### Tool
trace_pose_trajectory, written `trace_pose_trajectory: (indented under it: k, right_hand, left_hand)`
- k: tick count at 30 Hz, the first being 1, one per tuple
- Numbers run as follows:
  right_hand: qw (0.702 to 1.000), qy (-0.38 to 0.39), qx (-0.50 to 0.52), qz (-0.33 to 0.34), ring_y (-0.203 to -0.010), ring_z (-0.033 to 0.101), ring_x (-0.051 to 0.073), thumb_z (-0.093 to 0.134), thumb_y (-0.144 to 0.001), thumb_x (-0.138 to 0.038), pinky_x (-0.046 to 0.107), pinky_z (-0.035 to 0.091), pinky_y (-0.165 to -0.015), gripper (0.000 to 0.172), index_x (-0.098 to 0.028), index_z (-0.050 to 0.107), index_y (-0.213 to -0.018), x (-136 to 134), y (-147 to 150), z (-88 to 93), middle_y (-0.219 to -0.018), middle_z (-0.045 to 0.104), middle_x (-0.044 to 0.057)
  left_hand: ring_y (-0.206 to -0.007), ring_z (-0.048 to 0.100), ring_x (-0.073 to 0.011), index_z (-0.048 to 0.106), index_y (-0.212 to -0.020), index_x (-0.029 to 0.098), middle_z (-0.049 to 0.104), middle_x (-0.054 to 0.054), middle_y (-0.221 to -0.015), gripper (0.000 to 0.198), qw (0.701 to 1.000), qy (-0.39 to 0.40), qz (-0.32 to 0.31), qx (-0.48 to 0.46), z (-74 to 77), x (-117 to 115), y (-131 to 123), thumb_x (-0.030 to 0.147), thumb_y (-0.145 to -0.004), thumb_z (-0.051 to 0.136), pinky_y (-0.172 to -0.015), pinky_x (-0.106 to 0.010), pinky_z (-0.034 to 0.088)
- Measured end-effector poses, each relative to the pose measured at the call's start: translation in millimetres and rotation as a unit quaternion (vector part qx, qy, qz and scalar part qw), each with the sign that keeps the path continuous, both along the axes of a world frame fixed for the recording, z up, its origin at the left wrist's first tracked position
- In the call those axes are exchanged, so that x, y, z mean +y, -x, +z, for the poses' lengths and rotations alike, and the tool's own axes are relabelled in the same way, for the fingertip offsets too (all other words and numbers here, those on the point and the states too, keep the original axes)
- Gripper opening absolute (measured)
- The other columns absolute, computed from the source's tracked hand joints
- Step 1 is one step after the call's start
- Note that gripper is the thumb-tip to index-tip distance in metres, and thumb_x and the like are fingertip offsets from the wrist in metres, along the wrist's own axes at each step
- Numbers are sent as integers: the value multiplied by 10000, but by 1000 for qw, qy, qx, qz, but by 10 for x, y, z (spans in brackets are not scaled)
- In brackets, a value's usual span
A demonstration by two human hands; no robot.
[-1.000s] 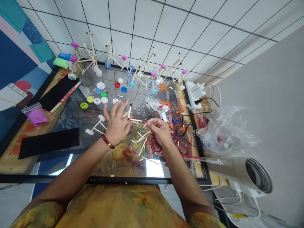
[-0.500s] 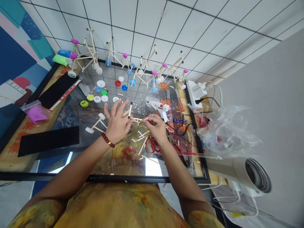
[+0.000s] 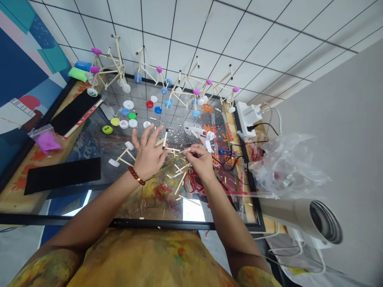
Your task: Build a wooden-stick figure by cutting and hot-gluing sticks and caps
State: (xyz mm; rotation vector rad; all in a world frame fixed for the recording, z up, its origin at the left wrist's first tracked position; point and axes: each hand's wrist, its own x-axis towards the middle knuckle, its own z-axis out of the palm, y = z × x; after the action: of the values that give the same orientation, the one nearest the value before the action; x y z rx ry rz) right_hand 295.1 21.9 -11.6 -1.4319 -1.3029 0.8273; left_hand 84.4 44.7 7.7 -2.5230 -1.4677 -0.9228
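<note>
My left hand (image 3: 148, 153) hovers over the glass table (image 3: 89, 149), thumb and forefinger pinched on a wooden stick frame (image 3: 168, 148) with a black-tipped upright stick; the other fingers fan out. My right hand (image 3: 201, 160) is closed in a pinch on a thin wooden stick (image 3: 184, 150) that meets the frame. Loose sticks (image 3: 180, 181) lie under and between the hands. Red scissors (image 3: 193, 182) rest just below my right hand. A small stick piece with white caps (image 3: 121, 156) lies left of my left hand.
A white glue gun (image 3: 201, 135) lies beyond my right hand. Coloured bottle caps (image 3: 125, 119) are scattered farther back, with several stick models (image 3: 185, 87) along the wall. Black strips (image 3: 61, 173) lie left, a power strip (image 3: 247, 115), plastic bag (image 3: 287, 167) and roll (image 3: 302, 217) right.
My right hand has risen and brought its stick up to the frame held by my left hand. The left hand has barely moved.
</note>
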Motion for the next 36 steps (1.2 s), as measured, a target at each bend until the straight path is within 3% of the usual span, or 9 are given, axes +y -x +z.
trace_pose_trajectory:
  k: [19, 36]
  right_hand:
    - [997, -46, -51, 28, -863, 587, 189, 693, -783, -270, 332, 466, -826, 67, -233, 749, -789, 66, 138, -91, -853, 613, 25]
    - [998, -30, -50, 32, -882, 590, 191, 708, -780, -316, 332, 472, -835, 87, -238, 748, -786, 67, 139, -97, -871, 623, 27]
  left_hand:
    - [-1433, 327, -353, 718, -859, 226, 490, -75, -1496, 238, 1000, 13, -11, -24, 5, -8, -6, 382, -925, 551, -1169, -651, 13]
    - [-1433, 328, -329, 719, -856, 245, 494, -43, -1492, 219, 999, 25, -4, -27, 9, -16, -13, 380, -920, 558, -1182, -616, 11]
